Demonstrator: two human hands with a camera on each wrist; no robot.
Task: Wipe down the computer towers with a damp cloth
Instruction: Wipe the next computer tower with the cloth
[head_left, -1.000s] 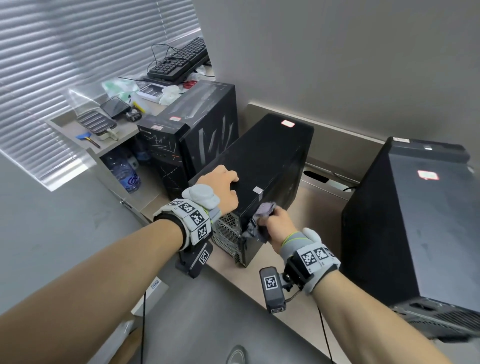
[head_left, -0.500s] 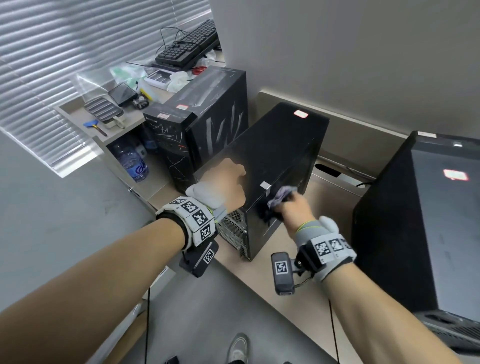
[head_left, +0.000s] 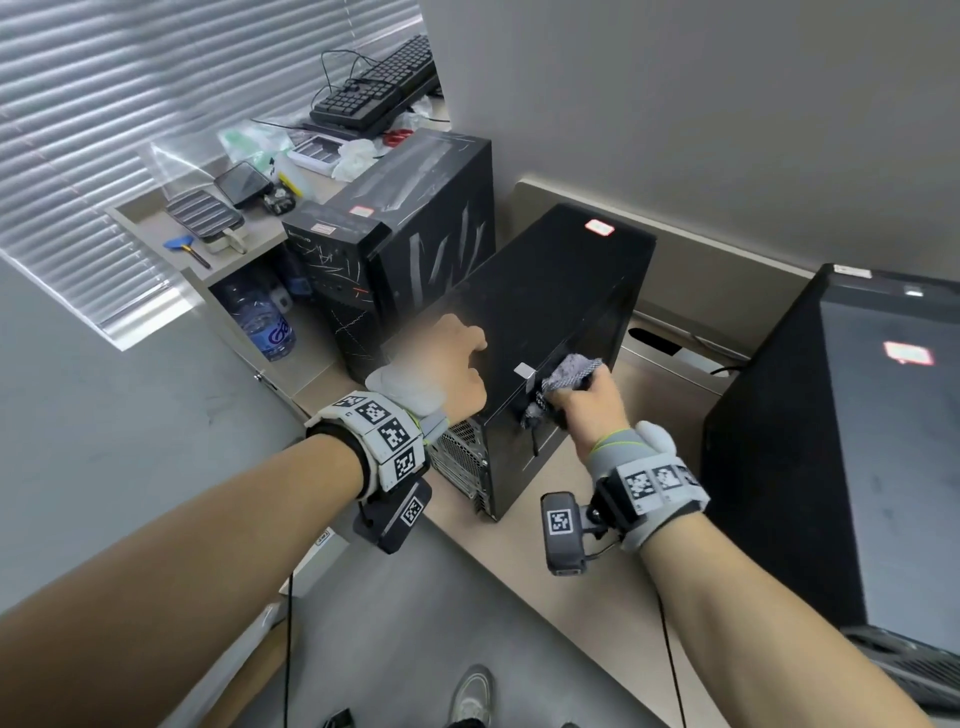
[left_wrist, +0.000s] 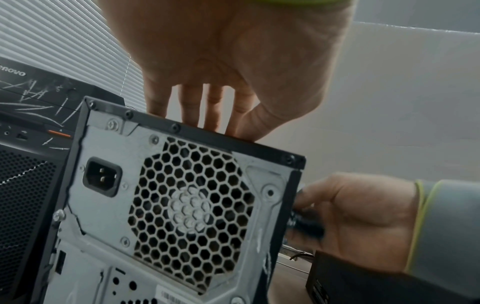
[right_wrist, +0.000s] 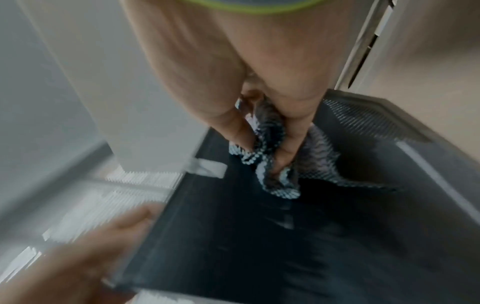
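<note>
Computer tower, the black metal middle one (head_left: 550, 312), is standing near the tabletop's (head_left: 597, 561) front edge. Left hand (head_left: 457, 369), fingers spread, is steadying its top. Right hand (head_left: 587, 405) is pinching the checked grey cloth (head_left: 571, 371) against its side; press flat, wipe slowly.

Matt black tower (head_left: 545, 312), perforated bare-metal rear; knobbly woven grey cloth (head_left: 571, 371).
</note>
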